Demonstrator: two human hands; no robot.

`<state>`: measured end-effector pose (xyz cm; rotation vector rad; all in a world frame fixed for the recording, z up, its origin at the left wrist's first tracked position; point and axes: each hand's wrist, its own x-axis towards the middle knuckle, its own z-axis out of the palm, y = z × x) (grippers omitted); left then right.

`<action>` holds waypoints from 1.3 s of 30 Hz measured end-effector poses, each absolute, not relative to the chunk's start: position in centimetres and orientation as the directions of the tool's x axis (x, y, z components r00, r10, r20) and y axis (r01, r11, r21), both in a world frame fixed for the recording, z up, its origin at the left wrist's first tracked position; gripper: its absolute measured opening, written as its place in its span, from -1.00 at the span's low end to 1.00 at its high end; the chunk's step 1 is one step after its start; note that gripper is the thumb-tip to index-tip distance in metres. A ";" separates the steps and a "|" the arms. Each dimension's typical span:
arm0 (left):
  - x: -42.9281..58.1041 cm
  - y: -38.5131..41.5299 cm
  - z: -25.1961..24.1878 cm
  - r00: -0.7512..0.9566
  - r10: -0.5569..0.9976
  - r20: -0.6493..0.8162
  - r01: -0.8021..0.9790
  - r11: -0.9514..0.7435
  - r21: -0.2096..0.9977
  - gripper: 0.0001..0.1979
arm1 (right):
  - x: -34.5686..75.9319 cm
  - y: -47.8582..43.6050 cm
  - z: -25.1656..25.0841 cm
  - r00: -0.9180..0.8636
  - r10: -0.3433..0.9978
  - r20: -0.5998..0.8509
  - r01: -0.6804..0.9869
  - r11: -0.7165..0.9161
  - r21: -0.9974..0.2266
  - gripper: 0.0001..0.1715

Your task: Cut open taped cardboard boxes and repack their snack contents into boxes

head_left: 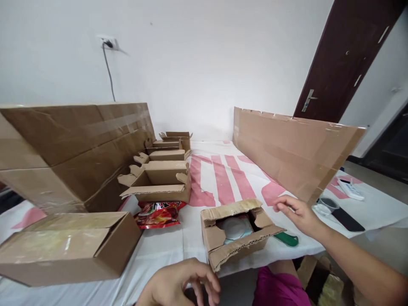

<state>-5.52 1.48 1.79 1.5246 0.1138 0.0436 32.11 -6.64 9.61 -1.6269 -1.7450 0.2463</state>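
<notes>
A small cardboard box [210, 233] stands in front of me with its torn flaps spread. Inside lies a roundish whitish item [236, 228] on something pale blue, partly hidden by the flaps. My left hand [183, 278] is at the box's near left corner, fingers loosely curved and apart, with nothing visible in them. Off the box's right side hovers my right hand [296, 214], its fingers loosely bent and nothing seen between them. A green handle [288, 239] sticks out from beside the box, below my right hand; the rest of that tool is hidden.
Several open cardboard boxes [162, 193] line up on the left, a red shiny packet [159, 214] before them. A closed, taped box [63, 246] sits near left. Cardboard panels [280, 148] flank the cloth-covered table [223, 174]. At right are a black flat object [349, 219] and a tape roll [329, 203].
</notes>
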 end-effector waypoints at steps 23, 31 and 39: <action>-2.7 2.6 -1.3 0.615 0.748 0.249 0.233 -0.474 0.849 0.37 | 27.1 0.5 8.4 -0.350 0.937 -0.021 0.896 0.328 -0.300 0.11; -2.7 2.7 -1.0 0.605 0.733 0.310 0.215 -0.526 0.823 0.37 | 26.3 0.1 8.3 -0.373 0.917 0.139 0.919 0.386 -0.083 -0.07; -2.8 2.9 -1.4 0.636 0.708 0.307 0.196 -0.533 0.823 0.33 | 23.8 -0.6 10.0 -0.539 0.813 -0.221 0.841 0.530 -0.103 -0.29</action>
